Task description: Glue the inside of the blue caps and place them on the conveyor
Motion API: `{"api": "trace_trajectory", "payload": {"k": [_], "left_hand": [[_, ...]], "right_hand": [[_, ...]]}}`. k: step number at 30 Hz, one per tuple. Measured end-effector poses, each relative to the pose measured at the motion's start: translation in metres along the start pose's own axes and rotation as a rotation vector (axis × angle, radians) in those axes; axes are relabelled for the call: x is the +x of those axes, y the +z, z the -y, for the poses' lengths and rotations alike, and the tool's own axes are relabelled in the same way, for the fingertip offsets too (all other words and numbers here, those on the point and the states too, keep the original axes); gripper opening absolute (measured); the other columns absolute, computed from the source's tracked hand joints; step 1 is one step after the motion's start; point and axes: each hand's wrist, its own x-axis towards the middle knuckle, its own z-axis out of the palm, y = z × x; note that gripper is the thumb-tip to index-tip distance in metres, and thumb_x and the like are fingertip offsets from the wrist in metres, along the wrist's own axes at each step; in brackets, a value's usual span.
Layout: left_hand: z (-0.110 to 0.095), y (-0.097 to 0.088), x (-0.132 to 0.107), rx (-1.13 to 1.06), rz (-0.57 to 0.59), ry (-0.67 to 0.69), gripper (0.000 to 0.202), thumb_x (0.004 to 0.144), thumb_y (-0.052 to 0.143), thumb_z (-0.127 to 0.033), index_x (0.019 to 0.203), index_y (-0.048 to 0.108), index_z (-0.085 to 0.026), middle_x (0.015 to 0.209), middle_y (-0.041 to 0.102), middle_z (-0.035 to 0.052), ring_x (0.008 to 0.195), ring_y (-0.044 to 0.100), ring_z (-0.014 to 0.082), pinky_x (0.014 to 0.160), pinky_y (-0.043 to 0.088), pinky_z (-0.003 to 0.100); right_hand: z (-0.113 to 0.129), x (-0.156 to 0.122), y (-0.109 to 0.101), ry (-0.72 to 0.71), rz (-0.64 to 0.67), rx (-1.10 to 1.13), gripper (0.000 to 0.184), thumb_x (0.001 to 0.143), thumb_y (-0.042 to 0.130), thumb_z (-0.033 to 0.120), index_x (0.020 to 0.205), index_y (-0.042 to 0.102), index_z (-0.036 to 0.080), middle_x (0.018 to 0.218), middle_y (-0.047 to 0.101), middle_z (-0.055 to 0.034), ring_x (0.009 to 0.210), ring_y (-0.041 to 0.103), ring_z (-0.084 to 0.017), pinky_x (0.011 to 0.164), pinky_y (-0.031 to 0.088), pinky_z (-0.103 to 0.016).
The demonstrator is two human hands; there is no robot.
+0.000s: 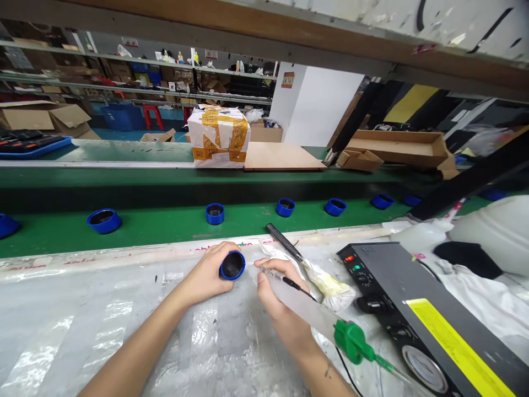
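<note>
Two things are held over the bench [185,353]: a cup [232,266], clasped in the left hand [210,277], and a syringe [316,316], pinched in the right hand [284,322]. Bracing the cup and steadying the syringe's tip would likely serve best. The cup's mouth tilts toward the near side; the syringe's long axis slants left and away, tip toward the cup.

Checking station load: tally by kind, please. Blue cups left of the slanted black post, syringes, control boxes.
Blue cups: 8 (7 on the green belt, 1 in the left hand)
Syringe: 1, in the right hand
Control box: 1
Total: 10
</note>
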Motion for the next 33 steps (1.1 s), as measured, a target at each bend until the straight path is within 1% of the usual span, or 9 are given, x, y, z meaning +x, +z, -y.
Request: {"api": "trace_trajectory", "payload": {"k": [7, 13, 20, 23, 26, 28, 30, 31, 33], "left_hand": [[0.002, 0.002, 0.000, 0.007, -0.002, -0.005, 0.062, 0.063, 0.059, -0.004, 0.122, 0.056, -0.024, 0.130, 0.062, 0.0056, 0.126, 0.057, 0.0282, 0.110, 0.044, 0.043], [0.002, 0.003, 0.001, 0.029, -0.013, -0.018, 0.061, 0.064, 0.060, -0.005, 0.122, 0.056, -0.024, 0.129, 0.063, 0.0057, 0.125, 0.058, 0.0291, 0.110, 0.045, 0.044], [0.004, 0.004, 0.000, 0.006, -0.031, -0.040, 0.064, 0.065, 0.059, -0.005, 0.125, 0.054, -0.024, 0.132, 0.062, 0.0071, 0.125, 0.059, 0.0291, 0.109, 0.046, 0.045], [0.003, 0.006, -0.002, 0.007, -0.041, -0.041, 0.063, 0.068, 0.060, -0.007, 0.128, 0.054, -0.025, 0.133, 0.062, 0.0069, 0.126, 0.060, 0.0277, 0.110, 0.047, 0.043], [0.005, -0.005, 0.001, 0.090, -0.128, -0.042, 0.052, 0.074, 0.064, -0.015, 0.125, 0.058, -0.024, 0.133, 0.059, 0.0081, 0.129, 0.059, 0.0272, 0.112, 0.047, 0.040], [0.012, -0.026, 0.008, 0.219, -0.279, -0.178, 0.049, 0.076, 0.070, -0.023, 0.124, 0.060, -0.021, 0.132, 0.059, 0.0102, 0.130, 0.059, 0.0285, 0.114, 0.046, 0.038], [0.024, -0.055, 0.016, 0.371, -0.433, -0.483, 0.057, 0.080, 0.075, -0.036, 0.131, 0.056, -0.018, 0.134, 0.061, 0.0127, 0.129, 0.061, 0.0304, 0.112, 0.046, 0.036], [0.031, -0.071, 0.020, 0.433, -0.468, -0.659, 0.063, 0.085, 0.072, -0.043, 0.138, 0.050, -0.018, 0.138, 0.061, 0.0130, 0.131, 0.061, 0.0310, 0.111, 0.047, 0.035], [0.044, -0.100, 0.026, 0.482, -0.509, -0.811, 0.075, 0.094, 0.062, -0.046, 0.151, 0.034, -0.007, 0.143, 0.058, 0.0252, 0.133, 0.058, 0.0413, 0.108, 0.047, 0.047]], "right_hand": [[0.003, 0.000, -0.001, 0.006, 0.045, 0.006, 0.009, 0.090, 0.064, 0.025, 0.096, 0.071, 0.026, 0.096, 0.082, -0.0013, 0.096, 0.077, -0.022, 0.073, 0.055, -0.029], [-0.001, 0.001, -0.003, -0.009, 0.070, -0.048, 0.009, 0.091, 0.065, 0.026, 0.098, 0.071, 0.024, 0.097, 0.082, -0.0022, 0.094, 0.078, -0.023, 0.075, 0.056, -0.029], [0.012, 0.007, -0.005, -0.044, 0.021, -0.003, 0.014, 0.090, 0.064, 0.024, 0.102, 0.072, 0.023, 0.097, 0.082, -0.0023, 0.087, 0.079, -0.020, 0.073, 0.060, -0.026], [0.012, 0.007, -0.008, -0.060, 0.040, 0.002, 0.016, 0.092, 0.064, 0.025, 0.107, 0.071, 0.023, 0.102, 0.082, -0.0035, 0.082, 0.078, -0.019, 0.065, 0.058, -0.025], [0.006, 0.008, -0.011, -0.088, 0.029, 0.002, 0.018, 0.094, 0.062, 0.025, 0.111, 0.070, 0.024, 0.102, 0.082, -0.0036, 0.074, 0.077, -0.018, 0.057, 0.055, -0.025], [0.001, 0.010, -0.011, -0.115, 0.003, -0.018, 0.018, 0.095, 0.062, 0.024, 0.111, 0.069, 0.024, 0.099, 0.082, -0.0035, 0.069, 0.075, -0.017, 0.055, 0.054, -0.025], [-0.003, 0.011, -0.010, -0.151, -0.022, -0.041, 0.017, 0.094, 0.062, 0.024, 0.109, 0.069, 0.024, 0.095, 0.081, -0.0031, 0.063, 0.072, -0.016, 0.056, 0.055, -0.026], [-0.005, 0.011, -0.008, -0.173, -0.027, -0.047, 0.017, 0.093, 0.063, 0.024, 0.109, 0.069, 0.024, 0.092, 0.080, -0.0025, 0.060, 0.070, -0.016, 0.057, 0.055, -0.026], [-0.009, 0.011, -0.003, -0.212, -0.042, -0.034, 0.018, 0.092, 0.063, 0.022, 0.109, 0.068, 0.023, 0.089, 0.078, -0.0017, 0.058, 0.069, -0.015, 0.061, 0.058, -0.027]]}}
